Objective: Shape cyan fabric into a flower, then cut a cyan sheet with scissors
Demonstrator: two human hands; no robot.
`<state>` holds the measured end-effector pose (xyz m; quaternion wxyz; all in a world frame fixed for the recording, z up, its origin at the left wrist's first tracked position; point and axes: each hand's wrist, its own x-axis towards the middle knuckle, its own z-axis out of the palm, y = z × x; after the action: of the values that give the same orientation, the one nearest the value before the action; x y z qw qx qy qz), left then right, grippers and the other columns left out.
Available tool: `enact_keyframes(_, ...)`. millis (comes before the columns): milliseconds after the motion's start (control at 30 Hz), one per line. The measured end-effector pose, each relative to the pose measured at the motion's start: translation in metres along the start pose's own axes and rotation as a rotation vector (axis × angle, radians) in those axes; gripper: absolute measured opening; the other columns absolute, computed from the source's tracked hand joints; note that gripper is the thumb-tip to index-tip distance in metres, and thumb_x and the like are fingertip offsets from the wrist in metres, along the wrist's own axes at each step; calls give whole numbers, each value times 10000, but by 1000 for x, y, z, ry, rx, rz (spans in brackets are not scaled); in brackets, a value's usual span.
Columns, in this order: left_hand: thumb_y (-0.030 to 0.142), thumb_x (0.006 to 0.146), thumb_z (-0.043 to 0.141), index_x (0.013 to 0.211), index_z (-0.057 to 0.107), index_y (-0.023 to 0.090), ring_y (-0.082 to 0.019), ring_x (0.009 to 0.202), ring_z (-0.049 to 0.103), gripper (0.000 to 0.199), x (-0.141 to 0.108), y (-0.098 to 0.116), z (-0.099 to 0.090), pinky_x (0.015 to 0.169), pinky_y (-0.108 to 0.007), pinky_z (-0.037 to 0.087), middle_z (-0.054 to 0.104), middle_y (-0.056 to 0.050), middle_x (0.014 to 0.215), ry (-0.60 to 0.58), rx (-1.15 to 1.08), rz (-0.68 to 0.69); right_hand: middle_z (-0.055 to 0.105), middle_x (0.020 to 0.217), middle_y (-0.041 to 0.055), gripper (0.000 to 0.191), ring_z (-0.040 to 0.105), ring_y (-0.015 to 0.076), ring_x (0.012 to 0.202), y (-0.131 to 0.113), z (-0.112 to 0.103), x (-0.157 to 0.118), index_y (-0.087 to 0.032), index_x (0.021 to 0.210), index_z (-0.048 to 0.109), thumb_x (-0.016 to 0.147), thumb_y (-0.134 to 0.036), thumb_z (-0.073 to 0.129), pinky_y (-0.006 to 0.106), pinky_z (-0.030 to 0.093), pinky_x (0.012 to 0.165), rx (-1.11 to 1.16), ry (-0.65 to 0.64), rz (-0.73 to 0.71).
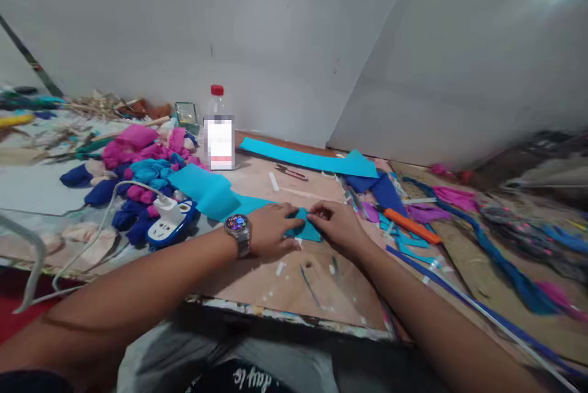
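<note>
A turquoise strip of thin sheet material [250, 203] runs across the wooden board, its right end under my hands. Whether it is cloth or paper I cannot tell. My left hand [271, 231], a watch [237, 228] on its wrist, lies over the strip with fingers stretched out. At the strip's right end, my right hand [342, 228] has its thumb and fingertips pinched together on the edge. Another turquoise strip [303, 159] lies at the back of the board. Small thread snips [291, 172] rest between the two strips.
On the left are a blue-and-white power strip [168, 224] with a cable and a heap of pink and blue fabric pieces [142, 154]. A red-capped bottle [217, 99] stands at the back. An orange-handled cutter [411, 224] lies among scraps on the right.
</note>
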<state>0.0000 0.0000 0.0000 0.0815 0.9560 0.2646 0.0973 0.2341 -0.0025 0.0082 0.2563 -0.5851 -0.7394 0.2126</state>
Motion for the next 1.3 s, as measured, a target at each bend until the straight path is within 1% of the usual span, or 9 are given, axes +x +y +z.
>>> enact_keyframes(133, 590, 977, 466, 1374, 570, 225, -348, 1399, 464, 549, 0, -1, 0, 1130, -517, 413, 477, -183, 1515, 24, 16, 13, 716, 746, 17, 182, 595, 164, 664, 0, 0, -1, -191, 863, 753, 805, -350, 685, 269, 415, 620, -1, 21, -4)
enact_keyframes(233, 597, 977, 460, 1380, 569, 240, -347, 1394, 462, 549, 0, -1, 1, 1114, -522, 420, 483, -182, 1503, 40, 25, 17, 724, 748, 21, 167, 599, 166, 660, 1, 0, -1, -192, 853, 757, 802, -338, 696, 268, 427, 617, 13, 13, -14)
enact_keyframes(400, 600, 987, 433, 1422, 544, 234, -359, 1421, 429, 580, 0, -1, 2, 1127, -536, 402, 453, -192, 1530, 25, 21, 10, 743, 770, 25, 125, 619, 168, 680, 4, 1, 0, -197, 843, 769, 791, -302, 725, 265, 448, 630, -1, 4, -65)
enact_keyframes(567, 602, 984, 440, 1408, 548, 228, -350, 1414, 434, 576, 0, 0, 0, 1124, -524, 404, 466, -185, 1515, 18, 14, 9, 762, 802, 35, 110, 649, 178, 708, 3, 0, 1, -200, 832, 773, 785, -296, 748, 268, 467, 639, -24, 5, -55)
enact_keyframes(733, 613, 978, 444, 1388, 555, 239, -356, 1402, 444, 566, -1, -1, 1, 1122, -526, 402, 472, -182, 1505, 32, 8, 17, 774, 815, 39, 159, 672, 183, 713, 4, -3, 2, -198, 851, 773, 859, -324, 676, 280, 469, 652, -37, 26, -16)
enact_keyframes(933, 616, 981, 423, 1412, 533, 270, -370, 1421, 425, 564, -2, -4, 5, 1117, -560, 399, 451, -175, 1529, 23, 6, 15, 782, 834, 37, 209, 687, 191, 750, 5, -4, 4, -204, 864, 778, 900, -329, 615, 290, 465, 687, -70, 40, -19)
enact_keyframes(1133, 617, 982, 428, 1390, 549, 244, -369, 1466, 377, 566, -1, -1, 2, 1148, -551, 368, 399, -146, 1598, 9, -13, 2, 754, 756, 21, 161, 641, 174, 668, 2, -3, 1, -204, 885, 777, 831, -322, 681, 271, 441, 612, -63, 27, 21)
enact_keyframes(1233, 614, 984, 430, 1385, 548, 238, -376, 1463, 379, 562, -1, 1, -1, 1132, -556, 376, 431, -126, 1587, -2, -4, 1, 748, 747, 20, 159, 624, 166, 652, 2, -2, 1, -201, 878, 777, 822, -327, 697, 266, 441, 604, -43, 20, -4)
enact_keyframes(1300, 598, 985, 444, 1385, 543, 244, -368, 1459, 386, 544, -1, 2, -2, 1128, -552, 375, 457, -113, 1573, -2, -3, -7, 749, 763, 22, 146, 626, 163, 660, 2, -1, 0, -200, 870, 777, 816, -317, 710, 264, 449, 614, -37, 14, -46)
